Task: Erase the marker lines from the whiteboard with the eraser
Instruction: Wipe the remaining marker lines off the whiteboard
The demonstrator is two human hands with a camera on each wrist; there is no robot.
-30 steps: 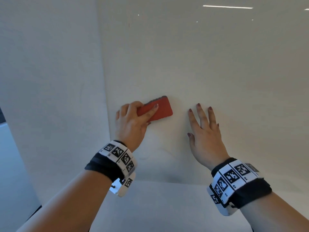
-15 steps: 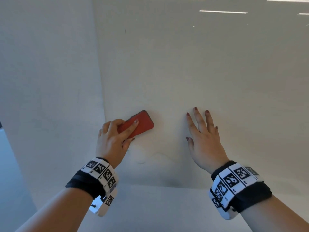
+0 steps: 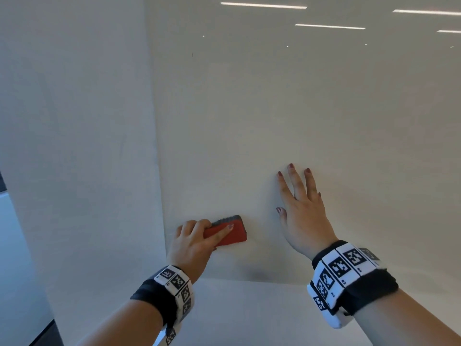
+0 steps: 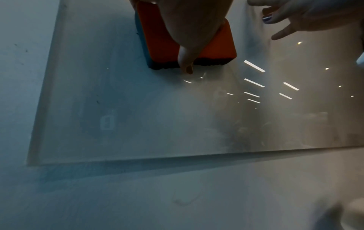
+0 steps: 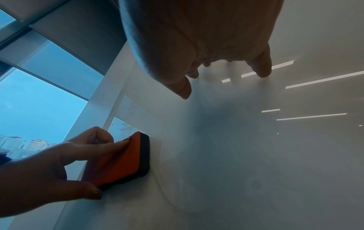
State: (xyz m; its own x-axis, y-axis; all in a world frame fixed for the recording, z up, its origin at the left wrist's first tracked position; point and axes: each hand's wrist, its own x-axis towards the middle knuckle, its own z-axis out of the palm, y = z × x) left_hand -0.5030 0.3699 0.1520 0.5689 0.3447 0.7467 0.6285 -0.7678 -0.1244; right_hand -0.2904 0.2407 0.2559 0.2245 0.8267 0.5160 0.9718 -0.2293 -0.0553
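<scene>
A red eraser (image 3: 229, 233) with a dark felt underside lies flat against the glossy whiteboard (image 3: 299, 121), low down near its left edge. My left hand (image 3: 192, 243) grips the eraser (image 4: 163, 42), one finger stretched along its red back, thumb below. The eraser (image 5: 122, 161) and that left hand (image 5: 59, 168) also show in the right wrist view. My right hand (image 3: 301, 208) presses flat on the board to the right of the eraser, fingers straight and spread. I see no clear marker lines on the board around the eraser.
A plain white wall (image 3: 74, 146) adjoins the whiteboard on the left. A white surface (image 3: 249, 315) lies below the board's bottom edge. Ceiling lights reflect in the board's upper right (image 3: 329, 26). A window (image 5: 29, 96) shows in the right wrist view.
My left hand has dragged the eraser down and to the left across the board. A faint curved line seen below the eraser earlier no longer shows. The right hand has stayed pressed in place.
</scene>
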